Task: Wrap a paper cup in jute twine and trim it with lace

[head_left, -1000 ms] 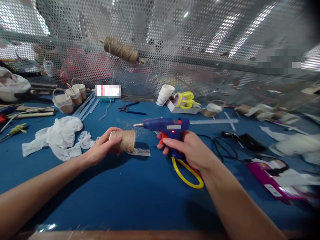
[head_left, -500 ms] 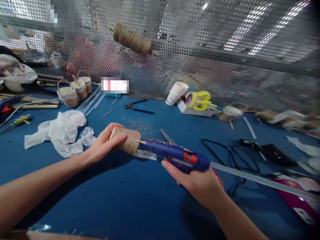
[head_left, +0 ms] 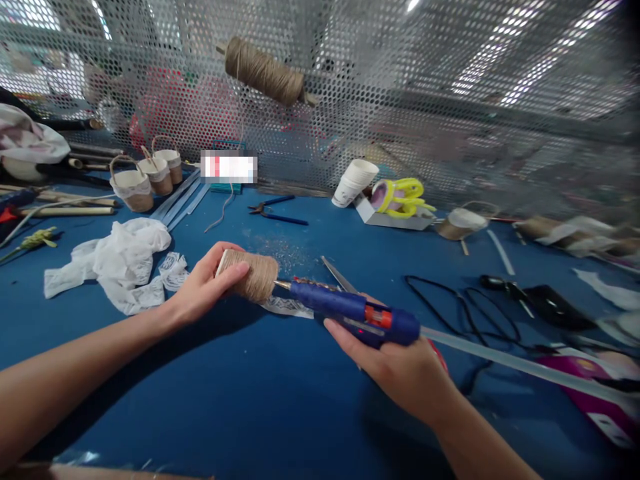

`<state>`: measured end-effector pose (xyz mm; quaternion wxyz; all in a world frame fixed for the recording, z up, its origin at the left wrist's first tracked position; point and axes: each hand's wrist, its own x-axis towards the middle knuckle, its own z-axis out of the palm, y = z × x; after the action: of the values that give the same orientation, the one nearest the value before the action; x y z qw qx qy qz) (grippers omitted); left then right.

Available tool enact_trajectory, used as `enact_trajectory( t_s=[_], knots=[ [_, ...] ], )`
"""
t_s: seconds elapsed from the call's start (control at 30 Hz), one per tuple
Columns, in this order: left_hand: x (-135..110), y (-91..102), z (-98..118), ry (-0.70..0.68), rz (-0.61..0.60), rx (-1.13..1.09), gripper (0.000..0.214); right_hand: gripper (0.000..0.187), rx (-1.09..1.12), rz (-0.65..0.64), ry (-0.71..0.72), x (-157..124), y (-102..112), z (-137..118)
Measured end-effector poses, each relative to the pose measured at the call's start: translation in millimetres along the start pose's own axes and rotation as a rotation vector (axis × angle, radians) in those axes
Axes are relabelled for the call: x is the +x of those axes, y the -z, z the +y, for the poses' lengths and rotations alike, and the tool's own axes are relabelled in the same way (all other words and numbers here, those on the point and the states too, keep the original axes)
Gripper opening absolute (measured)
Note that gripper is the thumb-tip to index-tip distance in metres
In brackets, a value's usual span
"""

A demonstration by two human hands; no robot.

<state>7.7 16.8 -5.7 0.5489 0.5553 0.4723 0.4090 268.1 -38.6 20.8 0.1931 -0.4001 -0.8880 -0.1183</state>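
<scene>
Left hand [head_left: 203, 288]: fingers curled under the twine-wrapped cup [head_left: 251, 275], thumb laid over its top near the pale rim. The cup lies on its side, lifted just off the blue table [head_left: 240, 407].

Right hand [head_left: 403, 370]: closed round the grip of a blue hot glue gun [head_left: 350, 311], which is tilted with its barrel aimed at the cup. The metal nozzle meets the cup's right end (actual contact cannot be told). A clear glue stick [head_left: 500, 357] juts from the gun's rear, pointing away from the cup.

Just beneath the cup's right end lies a lace strip [head_left: 289, 307]. A scissor blade [head_left: 337, 273] shows just right of the cup, behind the gun.

Left of the cup is a crumpled white lace heap [head_left: 120, 260]. Beyond the cup lie blue-handled pliers [head_left: 273, 212]. Far beyond it to the left stand three small handled baskets [head_left: 133, 189]. Beyond it to the right is a tipped stack of paper cups [head_left: 354, 181]. Well right of the cup is a black cable [head_left: 450, 307]. High above it, a twine spool [head_left: 263, 70] hangs on the perforated metal screen [head_left: 450, 100].
</scene>
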Motion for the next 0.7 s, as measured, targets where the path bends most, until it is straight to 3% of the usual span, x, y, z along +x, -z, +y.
enact_trajectory(
  t_s=[0.13, 0.3, 0.4, 0.57, 0.7],
  knots=[
    [-0.4, 0.9, 0.0, -0.006, -0.006, 0.023, 0.034, 0.047, -0.173, -0.103, 0.023, -2.2, -2.8, 1.2],
    [0.5, 0.0, 0.8, -0.007, 0.016, 0.029, 0.031, 0.053, -0.326, -0.017, 0.166, -1.8, -2.5, -0.2],
    [0.9, -0.7, 1.3, -0.015, 0.01, 0.022, 0.031, 0.05, -0.344, -0.036, 0.176, -2.9, -2.3, -1.3],
    [0.3, -0.1, 0.0, -0.01, 0.011, 0.034, 0.032, 0.048, -0.151, -0.043, 0.052, -6.4, -5.3, 2.5],
    [-0.5, -0.1, -0.5, -0.007, 0.005, 0.041, 0.033, 0.035, 0.099, -0.057, -0.203, -4.2, -4.8, 3.2]
  ],
)
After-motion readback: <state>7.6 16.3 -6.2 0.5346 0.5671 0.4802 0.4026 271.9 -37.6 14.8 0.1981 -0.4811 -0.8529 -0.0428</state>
